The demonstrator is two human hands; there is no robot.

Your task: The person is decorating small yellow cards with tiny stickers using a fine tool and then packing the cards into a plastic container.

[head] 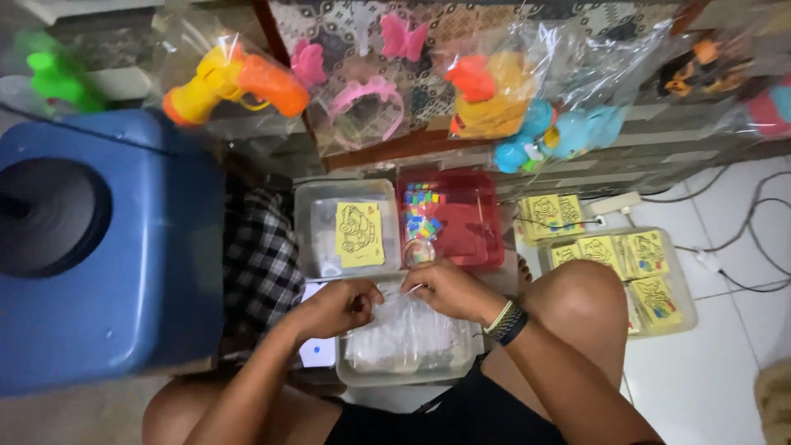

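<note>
My left hand point(336, 307) and my right hand point(447, 290) meet over a clear plastic tub point(362, 375) full of small transparent bags. Both hands pinch the same thin clear plastic bag point(394, 298) between them, the right fingertips at its top edge. A woven band sits on my right wrist. Just beyond the hands stands a clear tub point(307, 239) with a yellow drawing card point(359, 234) in it, and beside that a red tub point(486, 222) with small colourful packets point(422, 218).
A big blue container point(107, 247) stands at my left, a checked cloth point(259, 259) beside it. Bagged toys hang above: an orange and yellow gun point(235, 82), pink headbands, a blue figure. A tray of yellow cards point(684, 288) and cables lie on the white tile floor at right.
</note>
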